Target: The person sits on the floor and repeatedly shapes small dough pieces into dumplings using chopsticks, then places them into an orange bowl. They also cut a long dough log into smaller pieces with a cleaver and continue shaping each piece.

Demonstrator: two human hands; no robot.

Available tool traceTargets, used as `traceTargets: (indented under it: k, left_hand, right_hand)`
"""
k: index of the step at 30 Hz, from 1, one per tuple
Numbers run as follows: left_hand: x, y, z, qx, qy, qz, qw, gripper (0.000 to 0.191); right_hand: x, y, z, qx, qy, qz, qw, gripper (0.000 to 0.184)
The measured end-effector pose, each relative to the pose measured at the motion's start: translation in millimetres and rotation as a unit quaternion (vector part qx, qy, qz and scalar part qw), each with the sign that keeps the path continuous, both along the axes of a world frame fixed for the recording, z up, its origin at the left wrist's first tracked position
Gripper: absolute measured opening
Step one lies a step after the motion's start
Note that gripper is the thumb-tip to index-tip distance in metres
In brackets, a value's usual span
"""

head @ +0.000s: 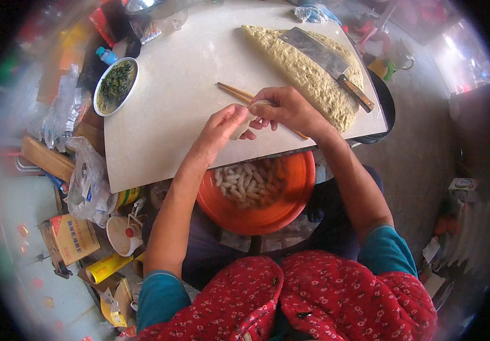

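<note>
My left hand (223,121) and my right hand (285,108) meet over the front of a pale board (159,128). Pinched between their fingertips is a small, pale, flat piece (240,128), perhaps dough; the fingers hide part of it. A pair of wooden chopsticks (233,90) lies on the board, partly covered by my right hand. To the right rests a long, pale-yellow mass (266,47) with a pitted surface, dough-like. Across it lies a cleaver (317,51) with a wooden handle. Below the board edge, an orange basin (228,219) holds many whitish oblong pieces (247,181).
A white bowl (96,96) of chopped greens in liquid stands at the board's left edge, near a small blue-capped bottle (107,55). A blue cloth (313,13) lies at the far edge. Left of me are a plastic bag (87,183), a cardboard box (74,238) and a white bucket (121,238).
</note>
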State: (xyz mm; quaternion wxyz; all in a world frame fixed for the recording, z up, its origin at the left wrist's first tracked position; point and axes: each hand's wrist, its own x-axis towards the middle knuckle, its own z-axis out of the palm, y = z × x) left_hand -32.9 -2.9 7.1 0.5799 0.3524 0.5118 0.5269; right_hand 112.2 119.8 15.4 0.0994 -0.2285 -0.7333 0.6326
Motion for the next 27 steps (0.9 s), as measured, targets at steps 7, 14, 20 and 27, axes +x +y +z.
traceTargets:
  k: [7, 14, 20, 27]
  left_hand:
    - [-9, 4, -17, 0.073, 0.184, -0.034, 0.980, 0.020]
    - [0, -2, 1, 0.011, 0.143, -0.047, 0.989, 0.026]
    - [-3, -3, -2, 0.036, 0.137, -0.040, 0.989, 0.026]
    - [6, -2, 3, -0.061, 0.131, -0.027, 0.989, 0.032]
  right_hand:
    - [7, 3, 0, 0.043, 0.019, -0.011, 0.999, 0.021]
    - [7, -1, -5, -0.095, 0.033, 0.021, 0.995, 0.025]
    - [9, 1, -9, -0.111, 0.041, 0.035, 0.992, 0.021]
    - [6, -8, -6, -0.110, 0.009, 0.030, 0.993, 0.024]
